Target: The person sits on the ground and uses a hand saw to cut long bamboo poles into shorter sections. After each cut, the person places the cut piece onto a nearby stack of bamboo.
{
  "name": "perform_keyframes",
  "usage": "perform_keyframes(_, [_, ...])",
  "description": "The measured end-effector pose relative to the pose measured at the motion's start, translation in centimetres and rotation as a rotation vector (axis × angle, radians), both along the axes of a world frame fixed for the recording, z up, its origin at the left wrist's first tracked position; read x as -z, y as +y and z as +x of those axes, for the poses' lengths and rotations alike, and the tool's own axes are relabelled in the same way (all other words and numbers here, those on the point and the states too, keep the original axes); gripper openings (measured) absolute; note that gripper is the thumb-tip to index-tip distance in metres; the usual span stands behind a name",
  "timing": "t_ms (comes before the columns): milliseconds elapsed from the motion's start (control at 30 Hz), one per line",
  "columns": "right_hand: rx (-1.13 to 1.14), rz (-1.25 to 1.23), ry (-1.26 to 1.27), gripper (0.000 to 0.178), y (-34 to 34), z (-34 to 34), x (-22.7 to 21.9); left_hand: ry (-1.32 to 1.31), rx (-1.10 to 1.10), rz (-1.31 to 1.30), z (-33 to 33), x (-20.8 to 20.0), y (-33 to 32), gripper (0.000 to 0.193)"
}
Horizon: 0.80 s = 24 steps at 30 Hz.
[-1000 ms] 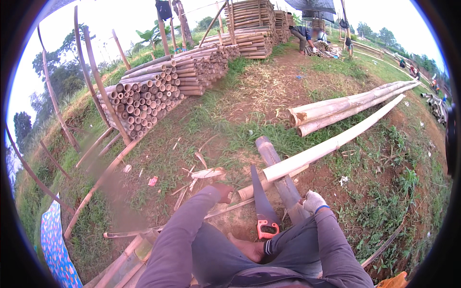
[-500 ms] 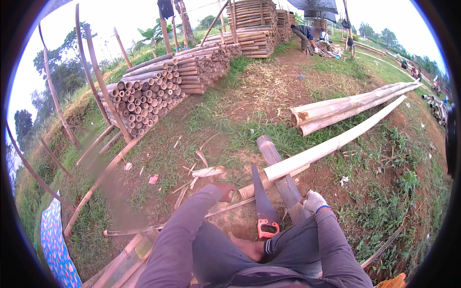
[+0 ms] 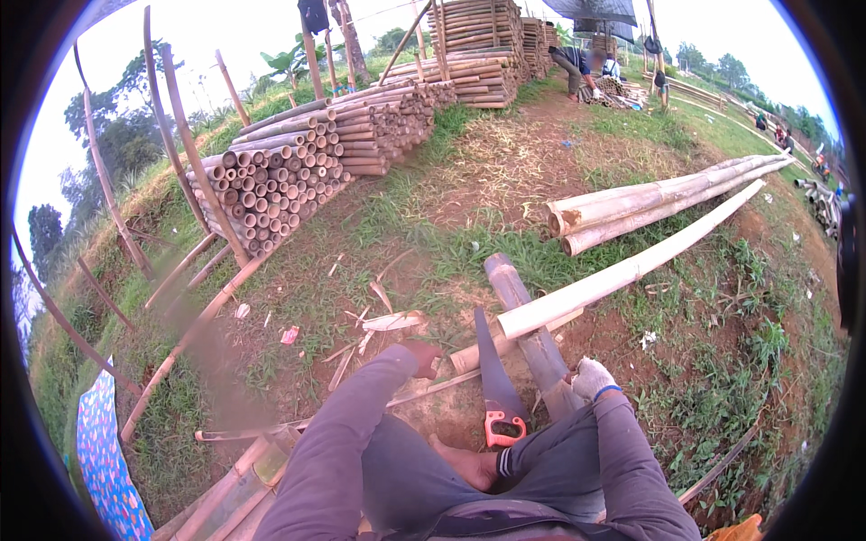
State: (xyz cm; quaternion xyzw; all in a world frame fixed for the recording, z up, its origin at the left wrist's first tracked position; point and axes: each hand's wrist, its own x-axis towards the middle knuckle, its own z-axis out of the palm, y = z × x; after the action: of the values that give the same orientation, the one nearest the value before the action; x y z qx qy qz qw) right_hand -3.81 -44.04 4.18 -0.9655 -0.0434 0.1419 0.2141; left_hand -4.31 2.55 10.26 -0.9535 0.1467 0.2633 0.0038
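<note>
My left hand is bare, its fingers curled in over the ground, left of a handsaw with an orange handle. Nothing shows in it. My right hand, in a white glove, is closed beside a thick bamboo log near my knee; whether anything is in it is hidden. Between my hands the saw leans with its blade upward, next to the cut end of a bamboo piece. A long pale bamboo pole lies across the log and stretches away to the right.
More bamboo poles lie beyond on the grass. Stacked bamboo stands at the far left behind upright stakes. Cut bamboo is at my lower left, near a blue patterned cloth. Another person bends over poles far off.
</note>
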Motion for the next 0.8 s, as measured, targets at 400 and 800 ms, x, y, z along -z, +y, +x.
perform_keyframes(400, [-0.029, -0.065, 0.011, 0.05, 0.3, 0.0, -0.4, 0.002, 0.005, 0.021, -0.1, -0.2, -0.1, 0.074])
perform_keyframes(800, [-0.013, -0.05, -0.01, 0.051, 0.1, 0.1, 0.4, -0.038, 0.019, 0.033, 0.0, 0.5, 0.0, 0.074])
